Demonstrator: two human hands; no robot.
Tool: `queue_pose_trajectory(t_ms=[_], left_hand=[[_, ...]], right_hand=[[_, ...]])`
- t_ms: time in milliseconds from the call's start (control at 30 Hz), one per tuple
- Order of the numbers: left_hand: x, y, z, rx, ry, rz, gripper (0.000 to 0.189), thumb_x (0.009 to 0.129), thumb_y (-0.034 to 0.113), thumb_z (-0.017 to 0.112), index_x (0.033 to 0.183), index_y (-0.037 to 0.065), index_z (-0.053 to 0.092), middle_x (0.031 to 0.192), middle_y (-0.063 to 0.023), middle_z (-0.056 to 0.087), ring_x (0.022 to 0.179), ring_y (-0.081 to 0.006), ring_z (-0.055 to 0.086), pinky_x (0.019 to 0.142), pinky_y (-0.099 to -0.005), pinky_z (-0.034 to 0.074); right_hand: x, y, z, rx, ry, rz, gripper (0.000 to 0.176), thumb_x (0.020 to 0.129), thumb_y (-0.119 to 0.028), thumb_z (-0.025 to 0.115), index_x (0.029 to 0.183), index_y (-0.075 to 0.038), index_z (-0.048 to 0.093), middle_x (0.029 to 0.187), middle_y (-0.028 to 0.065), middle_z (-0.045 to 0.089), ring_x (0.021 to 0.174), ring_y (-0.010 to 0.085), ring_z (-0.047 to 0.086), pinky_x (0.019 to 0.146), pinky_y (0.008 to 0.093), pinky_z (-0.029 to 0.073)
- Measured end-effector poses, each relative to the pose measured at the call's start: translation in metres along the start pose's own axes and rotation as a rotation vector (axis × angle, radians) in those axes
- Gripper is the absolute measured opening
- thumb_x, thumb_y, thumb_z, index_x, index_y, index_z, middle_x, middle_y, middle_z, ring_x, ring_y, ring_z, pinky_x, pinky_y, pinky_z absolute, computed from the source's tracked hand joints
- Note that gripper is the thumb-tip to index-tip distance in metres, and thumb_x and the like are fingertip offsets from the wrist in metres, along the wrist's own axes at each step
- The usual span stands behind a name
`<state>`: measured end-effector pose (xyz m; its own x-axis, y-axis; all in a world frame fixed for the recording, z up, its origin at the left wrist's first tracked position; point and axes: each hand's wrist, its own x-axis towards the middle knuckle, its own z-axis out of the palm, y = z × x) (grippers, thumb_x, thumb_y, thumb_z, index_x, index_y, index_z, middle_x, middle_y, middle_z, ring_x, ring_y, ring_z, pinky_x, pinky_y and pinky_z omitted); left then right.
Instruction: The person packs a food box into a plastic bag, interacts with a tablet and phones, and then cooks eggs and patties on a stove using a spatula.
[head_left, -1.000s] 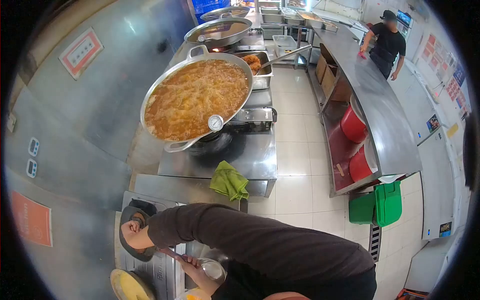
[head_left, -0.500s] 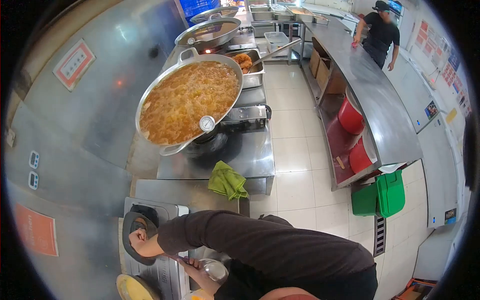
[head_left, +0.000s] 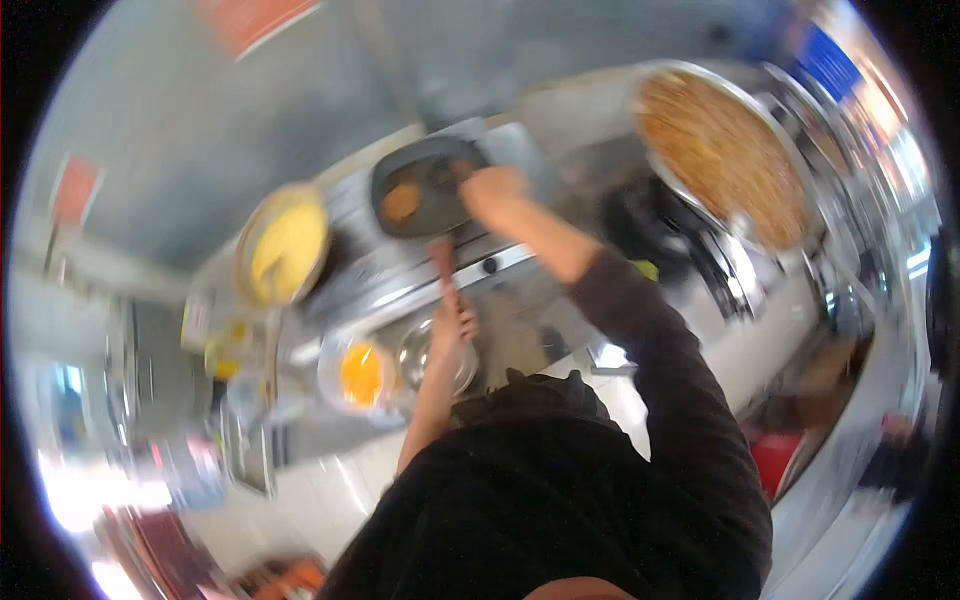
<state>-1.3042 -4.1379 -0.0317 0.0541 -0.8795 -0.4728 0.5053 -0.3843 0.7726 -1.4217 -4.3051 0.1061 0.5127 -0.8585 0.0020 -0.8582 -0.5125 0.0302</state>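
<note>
A dark square frying pan (head_left: 432, 212) rests on a stove (head_left: 385, 285), its reddish-brown handle pointing back at me. Around that handle my left hand (head_left: 455, 320) is closed. A small round brown piece of food (head_left: 401, 202) lies in the left part of the pan. My right hand (head_left: 495, 196) is closed over the pan's right edge; motion blur smears whatever it grips. Below the pan, beside my left forearm, are a metal bowl (head_left: 465, 368) and a container (head_left: 330, 372) of orange-yellow food.
Left of the stove stands a round bowl (head_left: 246, 240) of pale yellow food with a utensil in it. At the right is a large pan (head_left: 655, 165) full of bubbling brown oil. A steel wall (head_left: 290, 110) runs behind, and a red bucket (head_left: 775, 460) sits lower right.
My view has swung left and down, bringing the frying pan to the middle and the oil pan to the right. My left hand's hold on the handle now shows.
</note>
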Motion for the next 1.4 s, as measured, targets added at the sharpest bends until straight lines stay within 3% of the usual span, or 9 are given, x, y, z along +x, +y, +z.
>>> queue_pose_trajectory(t_ms=[33,233,533,633,933,1067,1133,1267,1400], left_hand=[[-0.001,0.003,0.002,0.049,0.097,-0.041,0.048,0.084,0.058,0.051,0.081,0.011,0.045,0.057,0.0049,0.037,0.042,-0.005,0.033,0.037,-0.0207,0.023],[-0.001,0.006,-0.004,-0.015,0.101,-0.047,0.047,0.085,0.056,0.052,0.08,0.01,0.044,0.057,0.0037,0.039,0.041,-0.0056,0.032,0.038,-0.0218,0.022],[-0.002,0.003,0.0,-0.028,0.12,-0.056,0.047,0.086,0.055,0.049,0.076,0.011,0.042,0.054,0.003,0.038,0.037,-0.0054,0.029,0.035,-0.0232,0.021],[-0.003,0.002,0.002,-0.013,0.13,-0.061,0.046,0.087,0.055,0.048,0.076,0.011,0.041,0.053,0.0034,0.038,0.037,-0.0052,0.029,0.035,-0.0226,0.021],[-0.009,0.005,0.003,-0.05,0.132,-0.074,0.041,0.089,0.052,0.047,0.075,0.013,0.04,0.055,0.0054,0.037,0.04,-0.0037,0.03,0.037,-0.0211,0.02],[-0.008,0.004,0.001,-0.043,0.12,-0.052,0.04,0.09,0.05,0.046,0.073,0.014,0.04,0.055,0.0056,0.038,0.04,-0.0034,0.03,0.037,-0.021,0.021],[-0.009,0.005,0.001,-0.051,0.114,-0.05,0.04,0.09,0.049,0.046,0.072,0.014,0.039,0.055,0.0056,0.038,0.04,-0.0033,0.03,0.036,-0.021,0.021],[-0.01,0.006,0.002,-0.051,0.139,-0.06,0.04,0.09,0.048,0.046,0.073,0.013,0.04,0.055,0.0049,0.038,0.04,-0.0035,0.03,0.036,-0.021,0.022],[-0.01,0.008,0.001,-0.046,0.131,-0.063,0.04,0.091,0.047,0.047,0.074,0.011,0.041,0.055,0.0044,0.038,0.04,-0.0036,0.031,0.036,-0.0208,0.022]], right_hand=[[0.004,0.01,0.004,0.121,0.029,0.087,0.023,0.078,-0.025,0.061,0.09,-0.007,0.069,0.091,0.0116,0.067,0.083,0.0274,0.065,0.066,0.0414,0.051],[0.003,0.026,0.034,0.133,0.162,0.135,0.023,0.084,-0.028,0.055,0.085,-0.007,0.065,0.083,0.0134,0.065,0.081,0.0312,0.064,0.068,0.0432,0.05],[0.034,0.012,0.021,-0.303,0.009,-0.175,0.014,0.078,-0.007,0.055,0.083,-0.008,0.069,0.085,0.0087,0.067,0.083,0.0252,0.066,0.066,0.0353,0.054],[0.053,0.013,0.013,-0.391,-0.043,-0.229,0.015,0.078,-0.007,0.057,0.086,-0.008,0.07,0.088,0.0072,0.068,0.083,0.0248,0.067,0.061,0.0375,0.054],[0.076,-0.022,0.002,-0.503,-0.19,-0.161,0.015,0.076,-0.007,0.057,0.082,-0.008,0.07,0.085,0.0068,0.068,0.081,0.0241,0.067,0.062,0.035,0.054],[0.092,-0.012,0.009,-0.566,-0.188,-0.244,0.015,0.077,-0.007,0.056,0.08,-0.009,0.07,0.084,0.007,0.068,0.08,0.024,0.067,0.062,0.0354,0.054],[0.097,-0.006,0.009,-0.517,-0.149,-0.314,0.018,0.075,-0.005,0.06,0.089,-0.007,0.07,0.088,0.0047,0.068,0.077,0.0257,0.067,0.046,0.0406,0.053],[0.099,-0.001,-0.003,-0.5,-0.132,-0.342,0.019,0.076,-0.004,0.058,0.09,-0.008,0.07,0.093,0.005,0.068,0.083,0.0258,0.066,0.054,0.0382,0.055],[0.097,-0.001,-0.009,-0.539,-0.079,-0.404,0.015,0.079,-0.01,0.054,0.082,-0.01,0.069,0.085,0.007,0.068,0.079,0.025,0.066,0.063,0.0362,0.053]])
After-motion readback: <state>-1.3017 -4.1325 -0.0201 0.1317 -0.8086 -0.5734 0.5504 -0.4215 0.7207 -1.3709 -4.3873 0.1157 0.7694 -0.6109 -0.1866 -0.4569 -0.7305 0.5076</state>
